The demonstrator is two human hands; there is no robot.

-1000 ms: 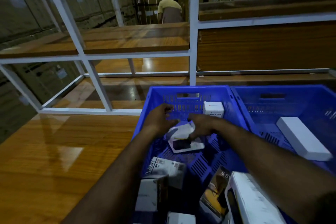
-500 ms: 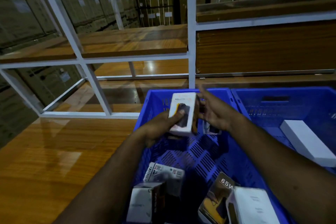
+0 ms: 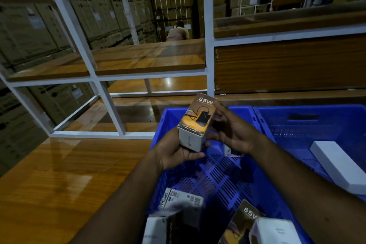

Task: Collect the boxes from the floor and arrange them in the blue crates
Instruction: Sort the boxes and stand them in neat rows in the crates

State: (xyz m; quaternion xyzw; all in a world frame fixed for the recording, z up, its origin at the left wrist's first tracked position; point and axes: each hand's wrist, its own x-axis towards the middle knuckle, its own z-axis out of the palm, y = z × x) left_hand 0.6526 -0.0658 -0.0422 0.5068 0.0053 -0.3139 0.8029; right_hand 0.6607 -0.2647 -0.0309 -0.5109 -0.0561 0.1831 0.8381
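Holding, left hand: left hand (image 3: pixel 174 150) cups the white lower end of the 65W box (image 3: pixel 197 123) from below, fingers curled round its base and thumb on the near face.
Held box: upright, tilted slightly back, raised above the far end of the left blue crate (image 3: pixel 217 176); top face reads "65W" over a picture of a dark charger on orange.
Right hand: right hand (image 3: pixel 233 130) is against the box's right side, fingers spread and only loosely bent, fingertips at the upper edge; whether it truly grips cannot be told.
Left crate floor: a printed white box (image 3: pixel 182 201) and a blurred white box (image 3: pixel 156 230) lie at the near end, with a second 65W box (image 3: pixel 243 222) and a white carton (image 3: pixel 275 232) beside them on the right.
Under the right wrist: a small box (image 3: pixel 231 151), mostly hidden.
Right blue crate (image 3: pixel 309 123): touches the left crate; a long white box (image 3: pixel 340 166) lies inside it.
Surface: both crates sit on a glossy wooden shelf (image 3: pixel 59 174) inside a white metal rack (image 3: pixel 107 105).
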